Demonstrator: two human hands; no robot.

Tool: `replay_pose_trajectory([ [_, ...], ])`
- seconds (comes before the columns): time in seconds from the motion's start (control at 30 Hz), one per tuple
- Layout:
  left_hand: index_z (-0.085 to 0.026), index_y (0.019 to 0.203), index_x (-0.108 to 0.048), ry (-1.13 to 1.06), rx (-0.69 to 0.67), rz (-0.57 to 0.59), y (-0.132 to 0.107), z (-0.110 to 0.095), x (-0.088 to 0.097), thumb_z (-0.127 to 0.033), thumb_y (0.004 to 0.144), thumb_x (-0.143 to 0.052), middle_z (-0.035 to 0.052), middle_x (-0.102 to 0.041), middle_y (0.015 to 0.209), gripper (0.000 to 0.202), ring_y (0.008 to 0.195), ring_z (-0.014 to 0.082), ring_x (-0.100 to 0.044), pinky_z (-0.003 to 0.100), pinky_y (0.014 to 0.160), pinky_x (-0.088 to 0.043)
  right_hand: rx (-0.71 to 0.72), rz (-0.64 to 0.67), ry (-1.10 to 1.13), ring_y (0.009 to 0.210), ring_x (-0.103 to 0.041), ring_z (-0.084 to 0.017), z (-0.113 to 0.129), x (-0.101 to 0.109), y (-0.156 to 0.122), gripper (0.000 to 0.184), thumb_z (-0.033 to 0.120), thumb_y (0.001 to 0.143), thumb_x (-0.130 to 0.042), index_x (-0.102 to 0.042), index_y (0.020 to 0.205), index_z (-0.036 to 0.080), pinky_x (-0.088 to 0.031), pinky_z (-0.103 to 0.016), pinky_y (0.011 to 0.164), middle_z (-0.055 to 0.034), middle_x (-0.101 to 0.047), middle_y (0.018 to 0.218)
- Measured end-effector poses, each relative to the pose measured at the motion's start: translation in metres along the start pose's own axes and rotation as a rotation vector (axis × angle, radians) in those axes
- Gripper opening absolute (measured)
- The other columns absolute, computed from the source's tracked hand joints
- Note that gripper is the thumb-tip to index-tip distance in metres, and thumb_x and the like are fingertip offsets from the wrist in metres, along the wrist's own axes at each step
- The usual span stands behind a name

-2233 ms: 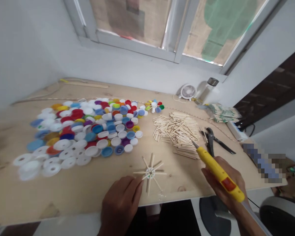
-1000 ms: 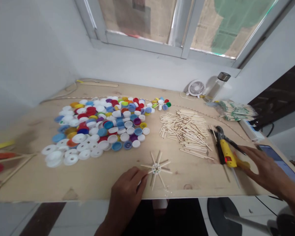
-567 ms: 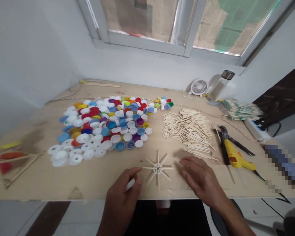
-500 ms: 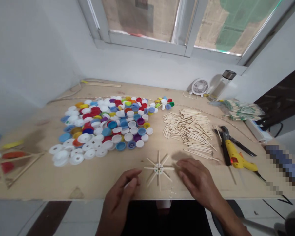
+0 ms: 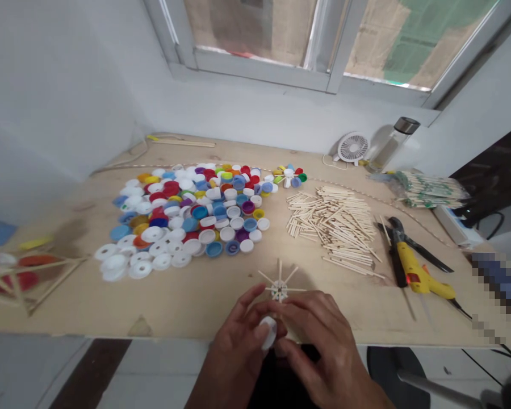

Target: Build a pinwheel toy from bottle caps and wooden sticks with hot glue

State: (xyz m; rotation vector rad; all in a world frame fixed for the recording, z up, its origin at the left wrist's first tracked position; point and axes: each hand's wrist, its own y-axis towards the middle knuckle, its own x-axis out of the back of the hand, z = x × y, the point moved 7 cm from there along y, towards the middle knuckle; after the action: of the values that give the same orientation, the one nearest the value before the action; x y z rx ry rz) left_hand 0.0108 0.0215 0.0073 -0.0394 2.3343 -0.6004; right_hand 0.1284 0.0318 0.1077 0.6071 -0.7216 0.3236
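At the table's front edge my left hand [image 5: 242, 341] is closed on a white bottle cap [image 5: 269, 333], pinched between thumb and fingers. My right hand [image 5: 319, 335] is just to the right of the cap, thumb and fingers apart; whether its fingertips touch the cap I cannot make out. Right behind both hands a wheel of wooden sticks [image 5: 280, 289] lies flat on the table, its sticks spreading from a round white centre. My fingers hide its near sticks.
Beyond lie a heap of coloured bottle caps [image 5: 204, 213], a pile of short sticks [image 5: 336, 218] and a cap-and-stick flower [image 5: 288, 177]. A yellow glue gun [image 5: 419, 275] and black-handled cutters [image 5: 395, 244] lie to the right. A stick frame [image 5: 55, 284] stands left.
Both hands have come together in front of the stick wheel, the left moving right and the right moving left. The white cap in my left hand now shows clearly. The view has shifted slightly.
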Motion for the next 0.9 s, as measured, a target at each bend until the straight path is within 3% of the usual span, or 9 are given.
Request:
replay_pose_trajectory([
  [0.17,-0.032,0.127,-0.051,0.116,-0.056,0.009,-0.010,0.004,-0.003,-0.030,0.067,-0.080,0.0058,-0.068,0.110,0.067,0.102,0.0246,-0.064,0.037,0.085,-0.053,0.082,0.085,-0.088,0.093,-0.061,-0.021,0.009,-0.010,-0.002,0.027,0.024,0.089,-0.057,-0.054,0.115,0.021,-0.049,-0.036,0.077,-0.0063,-0.066,0.111],
  [0.3,-0.031,0.122,-0.056,0.149,-0.106,0.023,-0.012,0.001,-0.005,-0.030,0.065,-0.082,0.0057,-0.069,0.107,0.062,0.097,0.0229,-0.067,0.034,0.085,-0.053,0.084,0.010,-0.080,0.089,-0.062,-0.021,0.007,-0.011,-0.009,0.028,0.020,0.087,-0.056,-0.053,0.114,0.020,-0.049,-0.035,0.073,-0.0075,-0.067,0.109],
  [0.5,-0.026,0.110,-0.063,0.123,-0.042,-0.067,-0.018,-0.002,-0.013,-0.035,0.066,-0.080,0.0054,-0.074,0.096,0.048,0.081,0.0208,-0.069,0.031,0.071,-0.055,0.007,-0.064,0.072,0.095,-0.061,-0.021,-0.001,-0.003,-0.013,0.036,0.013,0.084,-0.058,-0.048,0.117,0.024,-0.050,-0.036,0.080,-0.0050,-0.067,0.104],
  [0.63,-0.027,0.107,-0.064,0.200,-0.132,-0.123,-0.020,-0.008,-0.008,-0.032,0.067,-0.079,0.0044,-0.074,0.099,0.043,0.085,0.0217,-0.070,0.030,0.069,-0.057,0.001,-0.046,-0.003,0.094,-0.062,-0.022,-0.002,-0.002,-0.014,0.037,0.015,0.086,-0.058,-0.048,0.121,0.021,-0.049,-0.037,0.080,-0.0073,-0.066,0.104],
  [0.8,-0.028,0.108,-0.063,0.600,-0.314,-0.092,-0.017,-0.019,0.000,-0.034,0.080,-0.067,0.0030,-0.075,0.101,0.029,0.092,0.0213,-0.070,0.029,0.074,-0.058,0.015,0.009,-0.090,0.093,-0.059,-0.022,-0.007,-0.006,-0.012,0.033,0.016,0.088,-0.057,-0.052,0.120,0.020,-0.047,-0.037,0.079,-0.0080,-0.065,0.103],
  [0.9,-0.026,0.102,-0.065,0.974,-0.595,-0.173,-0.019,-0.038,0.000,-0.026,0.084,-0.060,0.0017,-0.073,0.095,0.019,0.085,0.0183,-0.069,0.029,0.077,-0.056,-0.018,-0.044,-0.133,0.093,-0.059,-0.022,-0.018,-0.005,-0.009,0.032,0.016,0.085,-0.059,-0.055,0.117,0.019,-0.047,-0.038,0.079,-0.0079,-0.065,0.103],
])
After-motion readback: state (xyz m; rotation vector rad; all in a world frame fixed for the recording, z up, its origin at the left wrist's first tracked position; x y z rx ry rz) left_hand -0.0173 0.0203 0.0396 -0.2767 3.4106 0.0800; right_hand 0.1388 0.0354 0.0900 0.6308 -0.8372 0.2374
